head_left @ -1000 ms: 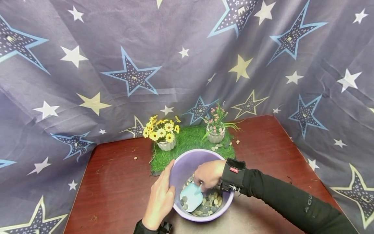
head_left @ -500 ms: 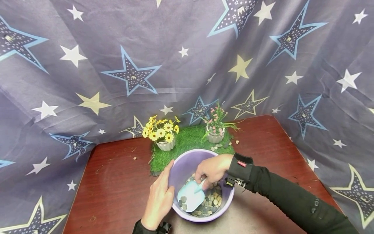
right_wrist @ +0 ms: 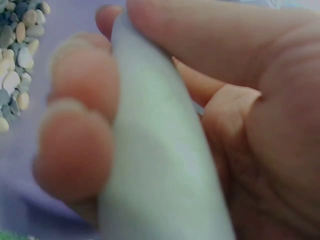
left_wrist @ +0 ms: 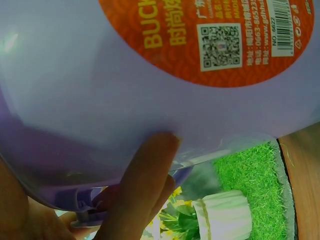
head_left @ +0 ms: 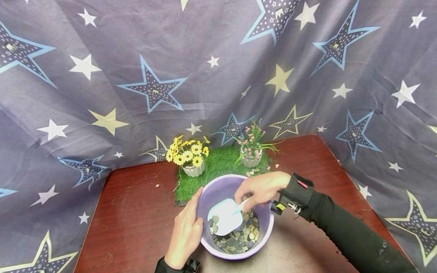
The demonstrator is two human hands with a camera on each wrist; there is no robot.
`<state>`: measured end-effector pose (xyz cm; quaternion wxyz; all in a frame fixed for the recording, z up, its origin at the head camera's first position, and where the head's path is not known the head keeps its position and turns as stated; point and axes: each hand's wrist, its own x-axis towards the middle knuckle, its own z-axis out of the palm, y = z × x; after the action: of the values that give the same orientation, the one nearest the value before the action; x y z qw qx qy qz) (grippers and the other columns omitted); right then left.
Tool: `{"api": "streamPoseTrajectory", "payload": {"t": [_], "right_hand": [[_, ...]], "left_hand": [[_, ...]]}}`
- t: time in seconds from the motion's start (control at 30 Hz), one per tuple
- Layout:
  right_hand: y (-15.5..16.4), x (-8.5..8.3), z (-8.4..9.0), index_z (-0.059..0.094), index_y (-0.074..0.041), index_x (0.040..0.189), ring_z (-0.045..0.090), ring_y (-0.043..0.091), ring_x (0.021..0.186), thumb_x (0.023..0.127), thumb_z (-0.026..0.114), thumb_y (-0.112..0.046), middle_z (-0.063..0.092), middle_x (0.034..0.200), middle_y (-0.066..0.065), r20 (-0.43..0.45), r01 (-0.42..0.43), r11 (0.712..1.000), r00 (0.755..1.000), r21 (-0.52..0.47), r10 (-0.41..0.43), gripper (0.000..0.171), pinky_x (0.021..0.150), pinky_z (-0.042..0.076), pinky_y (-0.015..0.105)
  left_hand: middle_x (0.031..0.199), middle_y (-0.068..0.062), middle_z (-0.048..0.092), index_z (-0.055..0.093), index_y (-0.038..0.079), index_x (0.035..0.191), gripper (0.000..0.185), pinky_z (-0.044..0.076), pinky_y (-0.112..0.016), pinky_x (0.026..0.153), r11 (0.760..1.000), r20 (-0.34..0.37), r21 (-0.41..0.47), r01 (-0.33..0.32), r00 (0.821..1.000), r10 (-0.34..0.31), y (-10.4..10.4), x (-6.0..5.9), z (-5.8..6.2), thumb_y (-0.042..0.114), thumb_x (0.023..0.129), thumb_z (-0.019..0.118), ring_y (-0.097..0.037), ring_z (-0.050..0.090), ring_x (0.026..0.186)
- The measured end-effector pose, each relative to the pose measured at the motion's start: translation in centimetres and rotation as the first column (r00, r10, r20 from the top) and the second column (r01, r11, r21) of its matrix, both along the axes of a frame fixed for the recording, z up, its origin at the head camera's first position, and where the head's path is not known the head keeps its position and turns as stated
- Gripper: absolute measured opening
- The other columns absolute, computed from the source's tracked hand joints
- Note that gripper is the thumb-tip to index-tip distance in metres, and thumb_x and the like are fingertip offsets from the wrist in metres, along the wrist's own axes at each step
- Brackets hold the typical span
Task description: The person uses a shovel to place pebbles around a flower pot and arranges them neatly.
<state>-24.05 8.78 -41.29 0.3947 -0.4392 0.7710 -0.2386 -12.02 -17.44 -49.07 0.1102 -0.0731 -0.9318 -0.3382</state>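
Note:
My right hand [head_left: 261,189] grips the pale handle [right_wrist: 160,150] of a light blue scoop [head_left: 227,216] over the inside of a purple bucket [head_left: 232,254]. A few grey pebbles [head_left: 214,223] lie on the scoop's left front edge. Below, more grey and cream pebbles [head_left: 240,239] cover the bucket's bottom. My left hand [head_left: 186,231] lies against the bucket's left side, its fingers straight and the thumb at the rim. In the left wrist view, a finger [left_wrist: 142,185] presses on the outer wall below an orange label [left_wrist: 235,45].
Behind the bucket lies a green turf mat [head_left: 218,163]. On it stand a pot of yellow flowers [head_left: 193,170] and a pot of pink flowers [head_left: 250,160], with loose pebbles [head_left: 253,171] nearby. A starry curtain [head_left: 205,76] borders the reddish-brown table [head_left: 136,223].
My right hand has pulled back up and to the right. The scoop has risen off the pebbles with a few still on it. My left hand has stayed on the bucket.

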Motion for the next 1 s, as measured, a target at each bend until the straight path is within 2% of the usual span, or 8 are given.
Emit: {"api": "streamPoseTrajectory", "payload": {"t": [0.07, 0.13, 0.27, 0.4, 0.53, 0.67, 0.77, 1.0], "right_hand": [[0.9, -0.3, 0.4, 0.066, -0.022, 0.094, 0.054, 0.005, 0.053, 0.101, 0.065, -0.021, 0.055, 0.076, -0.011, -0.026, 0.007, 1.0, 1.0, -0.023, -0.008, 0.007, 0.05, 0.048, 0.021], [2.0, -0.6, 1.0, 0.067, -0.024, 0.097, 0.058, 0.005, 0.061, 0.102, 0.064, -0.024, 0.058, 0.082, -0.012, -0.079, 0.024, 0.999, 0.997, -0.045, -0.027, 0.005, 0.058, 0.051, 0.022], [4.4, -1.0, 2.6, 0.068, -0.026, 0.105, 0.061, 0.008, 0.065, 0.103, 0.061, -0.029, 0.063, 0.094, -0.01, -0.129, 0.103, 0.992, 0.985, -0.072, -0.112, 0.008, 0.062, 0.053, 0.027], [7.1, -1.4, 3.8, 0.067, -0.029, 0.106, 0.06, 0.008, 0.064, 0.105, 0.06, -0.031, 0.064, 0.088, -0.008, -0.198, 0.194, 0.978, 0.958, -0.078, -0.206, 0.008, 0.065, 0.051, 0.028], [9.5, -1.8, 4.1, 0.066, -0.033, 0.101, 0.059, 0.009, 0.065, 0.105, 0.059, -0.029, 0.063, 0.082, -0.005, -0.277, 0.278, 0.958, 0.917, -0.072, -0.287, 0.009, 0.066, 0.05, 0.029], [11.4, -1.9, 3.7, 0.066, -0.03, 0.101, 0.06, 0.01, 0.06, 0.106, 0.058, -0.029, 0.063, 0.079, -0.004, -0.297, 0.37, 0.925, 0.877, -0.083, -0.377, 0.009, 0.062, 0.051, 0.029], [12.4, -1.7, 3.0, 0.066, -0.028, 0.104, 0.06, 0.01, 0.061, 0.106, 0.058, -0.031, 0.063, 0.078, -0.005, -0.298, 0.396, 0.911, 0.861, -0.113, -0.411, 0.009, 0.065, 0.049, 0.028], [12.4, -0.7, -0.3, 0.066, -0.025, 0.105, 0.057, 0.009, 0.059, 0.105, 0.059, -0.029, 0.062, 0.077, -0.004, -0.229, 0.413, 0.897, 0.868, -0.157, -0.44, 0.008, 0.062, 0.05, 0.028]], "left_hand": [[0.152, -0.012, 0.057, 0.046, 0.013, 0.157, 0.08, 0.049, -0.054, 0.106, 1.0, -0.008, -0.003, 0.006, 1.0, -0.006, -0.1, 0.0, 0.0, -0.008, 0.08, 0.055, -0.034, 0.058, 0.135], [0.152, -0.013, 0.057, 0.046, 0.013, 0.157, 0.08, 0.05, -0.054, 0.105, 1.0, -0.014, -0.01, 0.007, 1.0, -0.007, -0.2, 0.1, 0.0, -0.008, 0.08, 0.055, -0.035, 0.059, 0.133], [0.151, -0.013, 0.057, 0.045, 0.014, 0.157, 0.081, 0.05, -0.056, 0.103, 1.0, -0.017, -0.015, -0.006, 1.0, 0.005, -0.9, 0.4, 0.2, -0.009, 0.08, 0.056, -0.036, 0.061, 0.131], [0.15, -0.013, 0.058, 0.046, 0.017, 0.157, 0.082, 0.05, -0.057, 0.103, 0.999, -0.001, -0.019, -0.038, 0.999, 0.038, -2.2, 0.9, 0.3, -0.008, 0.08, 0.057, -0.037, 0.061, 0.13], [0.151, -0.013, 0.057, 0.045, 0.019, 0.158, 0.083, 0.049, -0.058, 0.103, 0.997, 0.038, -0.029, -0.075, 0.996, 0.076, -3.8, 1.7, 0.5, -0.007, 0.08, 0.057, -0.038, 0.061, 0.13], [0.154, -0.012, 0.055, 0.041, 0.023, 0.159, 0.086, 0.047, -0.06, 0.104, 0.993, 0.088, -0.042, -0.108, 0.99, 0.112, -5.5, 2.4, 0.8, -0.006, 0.08, 0.058, -0.039, 0.06, 0.131], [0.154, -0.014, 0.054, 0.039, 0.024, 0.16, 0.088, 0.046, -0.061, 0.104, 0.989, 0.128, -0.063, -0.131, 0.982, 0.138, -6.7, 2.8, 1.0, -0.006, 0.08, 0.059, -0.041, 0.059, 0.132], [0.152, -0.019, 0.054, 0.038, 0.021, 0.161, 0.087, 0.045, -0.061, 0.103, 0.98, 0.188, -0.096, -0.176, 0.963, 0.192, -9.0, 3.4, 1.1, -0.006, 0.081, 0.058, -0.044, 0.059, 0.13]]}}
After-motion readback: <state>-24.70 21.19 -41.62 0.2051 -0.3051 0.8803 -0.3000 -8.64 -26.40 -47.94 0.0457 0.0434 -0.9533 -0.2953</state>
